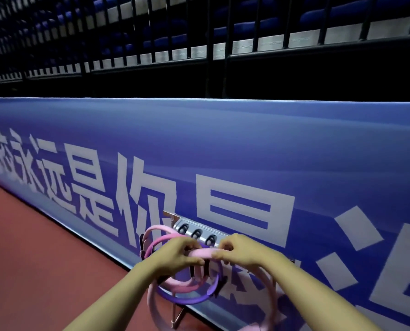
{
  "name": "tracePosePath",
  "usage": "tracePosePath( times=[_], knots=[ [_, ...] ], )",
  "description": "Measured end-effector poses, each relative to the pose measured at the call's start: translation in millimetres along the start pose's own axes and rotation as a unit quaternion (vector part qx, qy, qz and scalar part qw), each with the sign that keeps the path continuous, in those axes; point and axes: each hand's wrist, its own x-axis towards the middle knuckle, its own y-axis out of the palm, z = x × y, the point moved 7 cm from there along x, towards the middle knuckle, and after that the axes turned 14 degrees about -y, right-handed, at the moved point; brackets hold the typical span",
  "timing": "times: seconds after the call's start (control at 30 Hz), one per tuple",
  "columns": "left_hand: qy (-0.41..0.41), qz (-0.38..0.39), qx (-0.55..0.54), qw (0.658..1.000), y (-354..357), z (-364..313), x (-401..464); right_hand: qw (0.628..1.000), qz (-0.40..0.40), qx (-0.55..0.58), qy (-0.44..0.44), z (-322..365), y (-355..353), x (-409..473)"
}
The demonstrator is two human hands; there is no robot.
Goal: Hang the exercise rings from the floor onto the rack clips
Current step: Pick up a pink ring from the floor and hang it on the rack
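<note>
A silver rack bar (217, 234) with black clips (196, 233) stands in front of the blue banner. Both hands grip the top of a light pink exercise ring (200, 253) held up against the bar: my left hand (177, 255) on its left part, my right hand (241, 253) on its right part. The ring's lower arc (152, 306) hangs below my wrists. Further rings hang on the rack: a pale pink one (155, 229), a magenta one (161, 240), a pink one (177, 286) and a purple one (189, 301). Whether the held ring sits in a clip is hidden by my fingers.
A long blue banner (247, 144) with large white characters runs along the red floor (32, 259). Behind it rise black railings (225, 44) and rows of blue seats. The rack's thin metal leg (175, 316) reaches the floor below the rings.
</note>
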Motion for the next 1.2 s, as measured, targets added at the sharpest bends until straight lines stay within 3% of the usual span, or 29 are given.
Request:
tracePosePath(
  times=[0.17, 0.4, 0.67, 0.9, 1.2],
  knots=[
    [-0.034, 0.041, 0.037, 0.998, -9, 46, 64, 0.998, 0.052, -0.035, 0.019, -53, -4, 28],
    [-0.023, 0.153, 0.149, 0.977, 8, 78, 131, 0.994, 0.057, -0.069, 0.061, -90, 39, 72],
    [0.087, 0.203, 0.255, 0.941, 25, 79, 190, 0.986, 0.061, -0.043, 0.15, -110, 73, 132],
    [0.143, 0.215, 0.274, 0.927, 43, 93, 228, 0.972, 0.059, -0.028, 0.227, -134, 92, 146],
    [0.147, 0.246, 0.266, 0.921, 75, 92, 260, 0.95, 0.011, -0.001, 0.313, -158, 98, 137]
  ],
)
